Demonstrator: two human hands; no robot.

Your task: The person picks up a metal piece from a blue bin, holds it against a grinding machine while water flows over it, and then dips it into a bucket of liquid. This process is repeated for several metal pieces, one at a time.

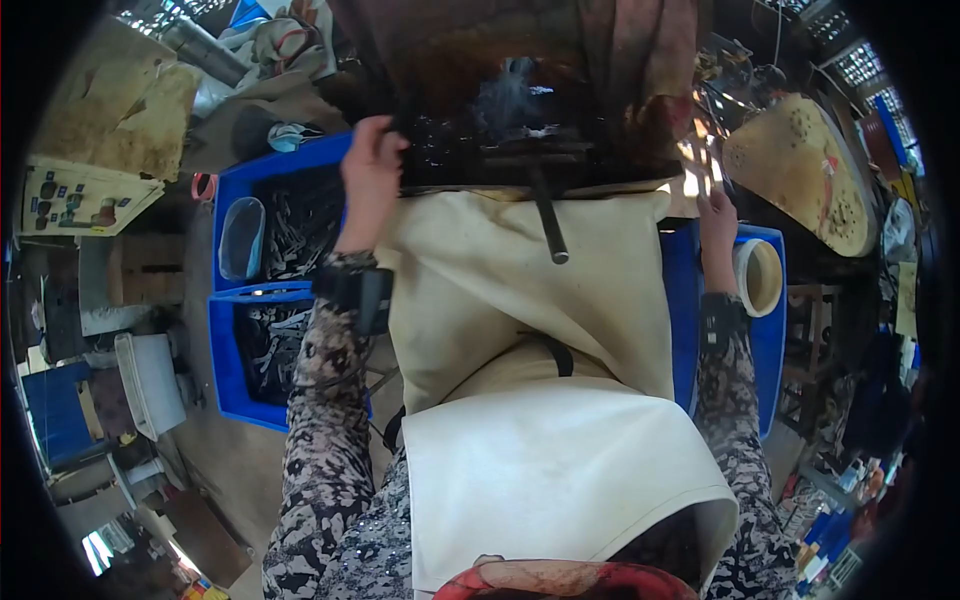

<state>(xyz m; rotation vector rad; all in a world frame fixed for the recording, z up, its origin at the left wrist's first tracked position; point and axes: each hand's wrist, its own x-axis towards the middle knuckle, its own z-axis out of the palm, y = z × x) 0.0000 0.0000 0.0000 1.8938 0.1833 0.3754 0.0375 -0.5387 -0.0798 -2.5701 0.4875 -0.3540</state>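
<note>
My left hand (368,160) rests its fingers on the left edge of a dark work surface (500,150) covered with small dark metal parts. My right hand (716,215) is at that surface's right end, fingers closed around something small and shiny; what it is I cannot tell. A dark rod handle (548,225) sticks out from the surface toward me over my cream apron (520,300). Both wrists wear black bands.
Two blue crates (232,340) of dark metal pieces stand at my left, one holding a clear scoop (241,238). A blue crate (772,330) with a white tape roll (757,275) is at my right. A perforated board (810,170) lies beyond it.
</note>
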